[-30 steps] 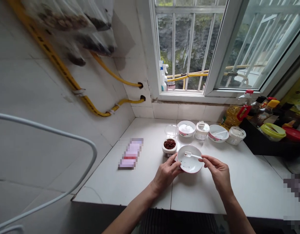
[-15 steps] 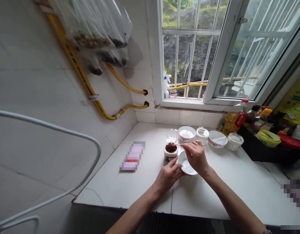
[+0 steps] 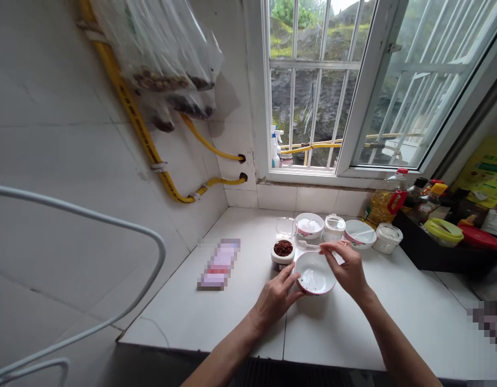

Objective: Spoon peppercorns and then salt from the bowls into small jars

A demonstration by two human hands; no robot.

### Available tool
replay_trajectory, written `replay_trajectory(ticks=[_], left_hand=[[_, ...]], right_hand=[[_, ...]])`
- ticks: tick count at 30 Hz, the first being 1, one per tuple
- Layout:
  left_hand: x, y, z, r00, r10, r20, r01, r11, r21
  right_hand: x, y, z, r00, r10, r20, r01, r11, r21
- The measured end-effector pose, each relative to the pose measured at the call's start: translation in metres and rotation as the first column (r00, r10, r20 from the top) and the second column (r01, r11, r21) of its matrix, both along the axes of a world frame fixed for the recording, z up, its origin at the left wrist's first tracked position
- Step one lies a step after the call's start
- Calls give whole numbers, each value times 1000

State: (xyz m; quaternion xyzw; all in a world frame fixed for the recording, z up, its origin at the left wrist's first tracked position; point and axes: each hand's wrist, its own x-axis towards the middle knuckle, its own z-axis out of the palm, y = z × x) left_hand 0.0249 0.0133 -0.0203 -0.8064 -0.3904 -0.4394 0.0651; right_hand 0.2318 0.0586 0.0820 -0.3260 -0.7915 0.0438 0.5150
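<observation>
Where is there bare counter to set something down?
Bare: between the blurred item and the left hand; right of the right hand, before the black box. Crowded: around the flake jar and held bowl, and along the back row of bowls.

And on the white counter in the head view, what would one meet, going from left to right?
Blurred purple-pink object, round jar of dark red flakes, white round bowl held by the left hand, white floral bowl holding a white spoon, squarish white clear-lidded container, black box.
</observation>
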Motion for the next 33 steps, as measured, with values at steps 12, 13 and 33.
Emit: replay_trajectory(ticks=[12, 13, 33], left_hand=[[-13, -2, 16, 931, 132, 340, -123, 991, -48], [-14, 1, 17, 893, 137, 429, -114, 990, -81], [-43, 118, 62, 720, 82, 690, 254, 893, -371]], right_hand=[[26, 8, -36, 990, 81, 114, -33, 929, -369], [26, 9, -36, 990, 83, 111, -37, 930, -366], [33, 33, -54, 989, -101, -111, 52, 925, -377]])
